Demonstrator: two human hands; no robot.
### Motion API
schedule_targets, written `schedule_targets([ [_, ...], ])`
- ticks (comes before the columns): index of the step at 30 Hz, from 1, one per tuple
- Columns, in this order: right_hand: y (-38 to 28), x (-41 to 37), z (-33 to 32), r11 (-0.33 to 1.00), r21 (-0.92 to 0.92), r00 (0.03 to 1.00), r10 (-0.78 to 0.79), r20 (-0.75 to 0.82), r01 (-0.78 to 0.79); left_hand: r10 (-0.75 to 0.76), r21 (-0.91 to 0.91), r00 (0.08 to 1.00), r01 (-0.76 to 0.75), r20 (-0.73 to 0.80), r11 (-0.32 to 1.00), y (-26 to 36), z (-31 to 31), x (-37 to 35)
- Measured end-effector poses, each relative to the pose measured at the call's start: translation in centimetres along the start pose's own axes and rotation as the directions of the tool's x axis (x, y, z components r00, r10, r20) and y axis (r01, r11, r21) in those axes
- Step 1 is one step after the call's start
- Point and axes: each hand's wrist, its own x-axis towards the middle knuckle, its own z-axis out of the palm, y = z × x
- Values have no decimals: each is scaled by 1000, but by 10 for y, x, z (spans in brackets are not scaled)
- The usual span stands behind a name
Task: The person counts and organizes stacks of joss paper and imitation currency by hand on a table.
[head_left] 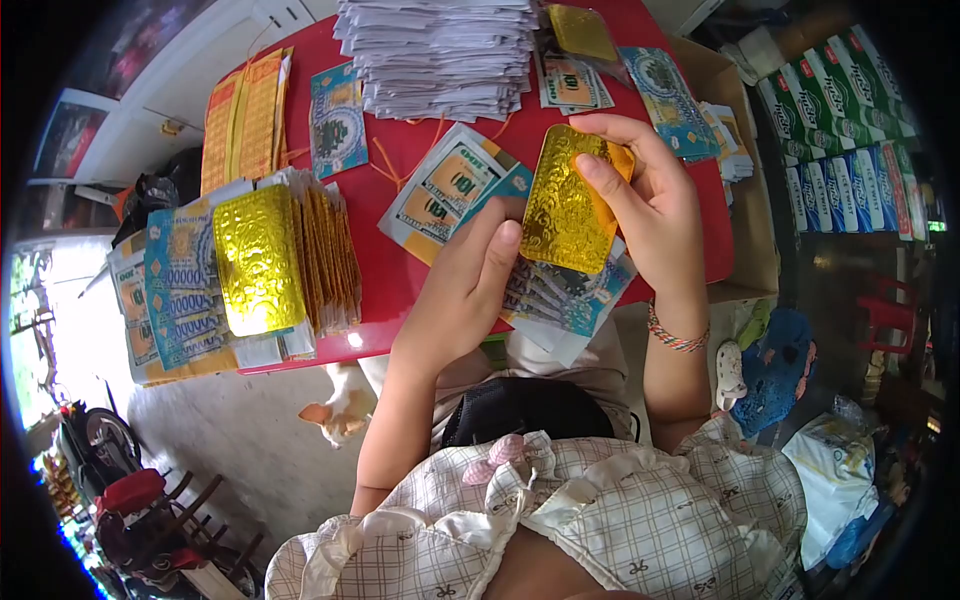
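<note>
A gold embossed plate point(560, 205) is tilted between my hands, over a fanned bundle of blue printed notes point(565, 300). My left hand point(465, 280) is closed at the left edge of the bundle, thumb on top, other fingers hidden beneath. With thumb and bent fingers, my right hand point(655, 200) grips the plate's upper right side, where a piece of orange paper point(602, 205) shows. Beyond my left hand lie notes marked 100 point(455, 185). At left, another gold plate point(258, 260) rests on a thick stack of orange-edged papers point(330, 255) and blue notes point(180, 290).
On the red table point(400, 325) stand a tall pile of white papers point(440, 60) and a yellow-orange packet point(245, 120). A wrapped gold plate point(582, 32) lies at the back. Below are a cat point(345, 405) and a cardboard box point(755, 230); green cartons point(835, 95) are stacked at right.
</note>
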Motion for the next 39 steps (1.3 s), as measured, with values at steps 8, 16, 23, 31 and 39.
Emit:
schedule_targets([
  [8,9,-5,4,833,-499,971,-212,109,237,-42,14,998,42,-36,999,-9,3,0],
  [16,-4,-14,8,595,-671,897,-288,336,443,-105,1,994,105,-44,994,-6,-3,-2],
  [23,10,-14,7,790,-493,930,-278,239,363,-109,-302,988,71,-111,951,-5,5,-1],
  [31,23,-14,7,918,-126,926,-365,99,375,-54,-259,998,55,10,964,-6,-1,0],
  [39,5,-61,-50,933,-230,960,-279,27,278,66,-14,996,-66,56,998,-3,3,2],
])
